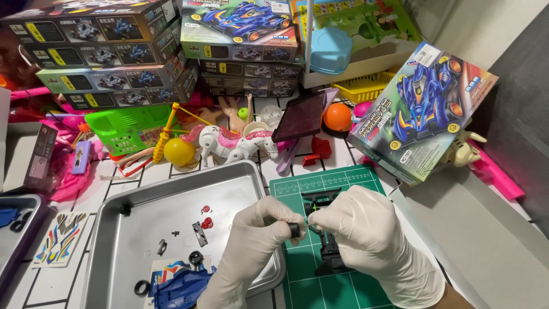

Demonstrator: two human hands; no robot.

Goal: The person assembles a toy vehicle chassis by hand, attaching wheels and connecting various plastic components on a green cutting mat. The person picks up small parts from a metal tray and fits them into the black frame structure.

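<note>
Both my hands wear white gloves. My left hand (257, 234) pinches a small black wheel (294, 230) at its fingertips. My right hand (360, 229) meets it from the right, its fingertips on a thin part at the wheel that I cannot make out. Under my hands a black toy car chassis (326, 229) lies on a green cutting mat (343, 280). To the left a metal tray (143, 217) holds a blue car body (180, 286), small red parts (207, 222) and loose black pieces.
A model car box (420, 111) leans at the right. Stacked car boxes (108, 51) stand at the back. A white toy horse (234, 143), a yellow ball (178, 151), an orange ball (337, 116) and a green basket (131, 129) crowd the tiled table. A sticker sheet (60, 237) lies left.
</note>
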